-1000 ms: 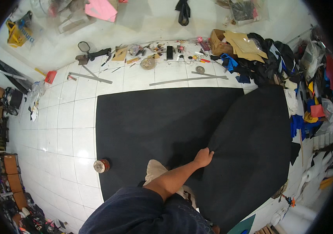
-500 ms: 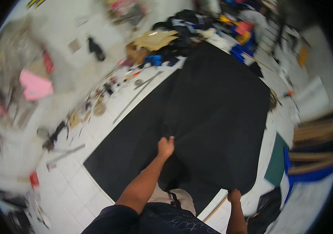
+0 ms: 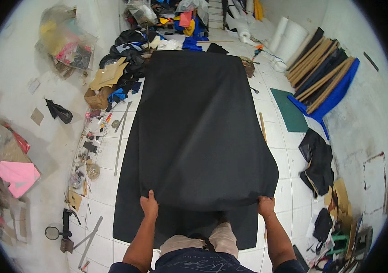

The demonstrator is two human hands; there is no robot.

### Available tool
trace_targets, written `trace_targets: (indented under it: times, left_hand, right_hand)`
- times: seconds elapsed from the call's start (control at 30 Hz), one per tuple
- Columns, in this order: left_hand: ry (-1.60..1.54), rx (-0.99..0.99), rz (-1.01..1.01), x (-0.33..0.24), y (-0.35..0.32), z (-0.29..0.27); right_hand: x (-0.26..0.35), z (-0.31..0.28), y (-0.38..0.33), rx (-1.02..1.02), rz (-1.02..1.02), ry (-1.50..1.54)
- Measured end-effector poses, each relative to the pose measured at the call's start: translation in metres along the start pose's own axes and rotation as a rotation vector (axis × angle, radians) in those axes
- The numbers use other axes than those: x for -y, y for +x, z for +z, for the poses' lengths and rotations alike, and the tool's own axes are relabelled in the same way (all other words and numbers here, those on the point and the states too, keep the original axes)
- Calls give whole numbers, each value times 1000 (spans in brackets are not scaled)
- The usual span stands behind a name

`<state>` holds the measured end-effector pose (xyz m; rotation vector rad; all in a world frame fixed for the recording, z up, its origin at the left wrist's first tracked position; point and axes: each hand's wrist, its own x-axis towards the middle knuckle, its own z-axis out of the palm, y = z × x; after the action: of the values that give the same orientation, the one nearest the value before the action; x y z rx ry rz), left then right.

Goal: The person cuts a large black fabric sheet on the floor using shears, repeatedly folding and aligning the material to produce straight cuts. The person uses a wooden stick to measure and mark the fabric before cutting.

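Low in the frame, the person's left hand [image 3: 149,205] and right hand [image 3: 266,207] grasp the near edge of the black sheet's [image 3: 203,123] upper layer, now almost level, whereas half a second ago the left sat well above the right. The sheet fills the centre, now running straight up the frame rather than slanting, with white rolls [image 3: 299,40] at upper right.

Place: you're in a workshop
White tiled floor [image 3: 100,195]: your wide black sheet [image 3: 203,132]
Right side: long brown rolls [image 3: 331,85]
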<state>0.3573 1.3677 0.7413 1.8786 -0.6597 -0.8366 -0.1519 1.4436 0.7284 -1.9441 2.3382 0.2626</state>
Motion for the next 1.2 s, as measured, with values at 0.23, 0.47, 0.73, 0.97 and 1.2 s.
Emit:
trace_targets:
  times: [0.23, 0.47, 0.73, 0.97, 1.2]
  left_hand:
    - [27, 20, -141, 54, -124, -99]
    - [-2, -73, -97, 148, -244, -164]
    - [26, -22, -87, 216, -388, -249]
    - [48, -2, -165, 240, -448, -276]
    - [3, 110, -226, 406, -397, -217]
  right_hand:
    - [-34, 19, -167, 65, 16, -43]
    - [-78, 44, -299, 259, -34, -51]
    - [-120, 121, -456, 302, -90, 70]
    - [-143, 157, -512, 379, -27, 183]
    - [-149, 332, -474, 272, 76, 191]
